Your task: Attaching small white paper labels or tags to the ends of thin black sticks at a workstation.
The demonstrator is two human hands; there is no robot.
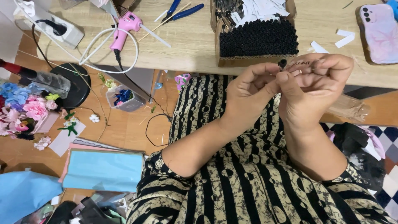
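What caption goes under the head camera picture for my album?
Both hands, left hand and right hand, pinch a small black tube beside a box of black tubes and pink glue gun.

Black little tube (282, 63) pinched between the fingertips, box of black tubes (258, 38) right behind it. Pink glue gun (123, 27) way off left, pink marbled phone case (379, 33) off right, black-and-beige striped dress (232, 174) below.

Both hands (286, 83) meet before the box of tubes (258, 39), glue gun (124, 27) lying to its left.
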